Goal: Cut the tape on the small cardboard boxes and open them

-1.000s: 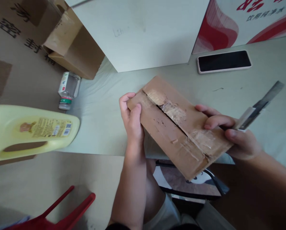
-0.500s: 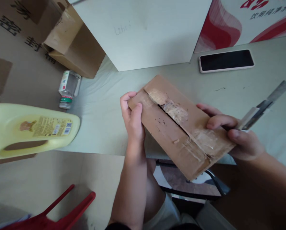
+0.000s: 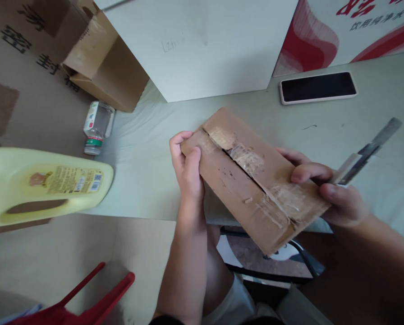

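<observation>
"What do the hands hold?"

"The left hand (image 3: 188, 169) grips one end of a cardboard box (image 3: 236, 180). The right hand (image 3: 340, 194) supports the other end and holds a utility knife (image 3: 355, 160), blade out."

"And around them?"

"A phone (image 3: 319, 87) lies on the pale green surface (image 3: 144, 176) near a white box (image 3: 202, 49). A clear bottle (image 3: 99, 126) lies by a yellow jug (image 3: 39, 185)."

"Any writing on the white box?"

"Faint marks, perhaps letters."
</observation>
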A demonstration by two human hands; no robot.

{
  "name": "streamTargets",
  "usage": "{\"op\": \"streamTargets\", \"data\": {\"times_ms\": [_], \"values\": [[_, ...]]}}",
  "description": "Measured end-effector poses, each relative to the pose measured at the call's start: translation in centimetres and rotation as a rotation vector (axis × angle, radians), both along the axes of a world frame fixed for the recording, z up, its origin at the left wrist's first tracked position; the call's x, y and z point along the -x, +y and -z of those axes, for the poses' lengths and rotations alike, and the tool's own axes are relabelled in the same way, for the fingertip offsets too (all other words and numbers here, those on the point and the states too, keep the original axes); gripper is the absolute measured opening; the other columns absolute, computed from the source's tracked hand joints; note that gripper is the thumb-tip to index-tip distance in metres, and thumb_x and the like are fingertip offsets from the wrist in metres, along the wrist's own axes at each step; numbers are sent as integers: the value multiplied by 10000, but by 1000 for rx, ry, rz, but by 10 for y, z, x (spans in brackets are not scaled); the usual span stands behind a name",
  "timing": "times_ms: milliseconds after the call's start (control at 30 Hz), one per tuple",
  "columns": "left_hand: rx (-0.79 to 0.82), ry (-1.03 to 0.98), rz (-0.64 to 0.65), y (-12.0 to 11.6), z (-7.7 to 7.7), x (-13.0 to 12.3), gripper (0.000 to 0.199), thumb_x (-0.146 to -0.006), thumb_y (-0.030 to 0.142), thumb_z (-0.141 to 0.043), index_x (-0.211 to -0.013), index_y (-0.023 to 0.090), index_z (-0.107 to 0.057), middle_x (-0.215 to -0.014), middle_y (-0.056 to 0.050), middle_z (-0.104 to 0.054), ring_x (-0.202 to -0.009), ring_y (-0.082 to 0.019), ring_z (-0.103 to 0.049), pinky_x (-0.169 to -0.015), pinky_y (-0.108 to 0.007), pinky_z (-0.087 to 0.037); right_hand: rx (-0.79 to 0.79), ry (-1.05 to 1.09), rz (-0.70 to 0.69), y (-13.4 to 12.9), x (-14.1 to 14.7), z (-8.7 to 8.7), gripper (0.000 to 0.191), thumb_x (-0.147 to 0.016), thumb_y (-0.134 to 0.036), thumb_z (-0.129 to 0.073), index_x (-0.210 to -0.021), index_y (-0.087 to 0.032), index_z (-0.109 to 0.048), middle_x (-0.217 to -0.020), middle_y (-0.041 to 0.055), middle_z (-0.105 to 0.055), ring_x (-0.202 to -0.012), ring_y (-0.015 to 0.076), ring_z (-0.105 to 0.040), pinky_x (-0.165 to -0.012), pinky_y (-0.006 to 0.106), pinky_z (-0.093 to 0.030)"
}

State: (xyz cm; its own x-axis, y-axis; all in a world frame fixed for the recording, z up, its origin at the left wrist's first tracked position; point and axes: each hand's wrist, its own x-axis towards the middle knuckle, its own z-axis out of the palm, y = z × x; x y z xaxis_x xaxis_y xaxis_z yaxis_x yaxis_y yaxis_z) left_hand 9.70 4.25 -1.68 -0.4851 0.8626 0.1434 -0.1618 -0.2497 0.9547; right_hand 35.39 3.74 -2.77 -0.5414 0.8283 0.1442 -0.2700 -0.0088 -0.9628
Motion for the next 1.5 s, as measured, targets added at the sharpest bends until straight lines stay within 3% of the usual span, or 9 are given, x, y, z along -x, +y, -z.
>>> {"op": "streamTargets", "data": {"times_ms": [467,967,1233,1500], "values": [[13,5,-5,0,-2,0,443,-723,497,-790,-1028,252,-582,-844,12,-567,-687,-123,-489,-634,-255,-398,-6,1,0,0,0,-3,213,-926,-509,-595,-1051,-440,-753,-1510,-173,-543,-1329,168,-569,-990,282,-513],[28,18,-6,-1,-1,0,442,-736,500,-771,-1041,258,-562,-839,11,-560,-679,-125,-487,-637,-263,-396,-12,-14,12,-1,0,0,228,-924,-484,-566,-1047,-424,-749,-1519,-119,-543,-1350,257,-554,-999,401,-509],[22,41,0,0,-1,-1,455,-753,534,-761,-1046,260,-548,-819,20,-550,-651,-110,-489,-617,-249,-403,-9,6,2,-1,0,0,237,-933,-469,-555,-1062,-417,-747,-1527,-127,-534,-1348,225,-552,-1003,359,-499],[15,60,3,0,2,1,486,-752,573,-767,-1060,263,-555,-846,11,-548,-667,-113,-494,-628,-250,-407,-6,-14,19,-2,1,-1,231,-915,-481,-561,-1040,-425,-747,-1518,-122,-543,-1337,265,-568,-993,420,-525]]}}
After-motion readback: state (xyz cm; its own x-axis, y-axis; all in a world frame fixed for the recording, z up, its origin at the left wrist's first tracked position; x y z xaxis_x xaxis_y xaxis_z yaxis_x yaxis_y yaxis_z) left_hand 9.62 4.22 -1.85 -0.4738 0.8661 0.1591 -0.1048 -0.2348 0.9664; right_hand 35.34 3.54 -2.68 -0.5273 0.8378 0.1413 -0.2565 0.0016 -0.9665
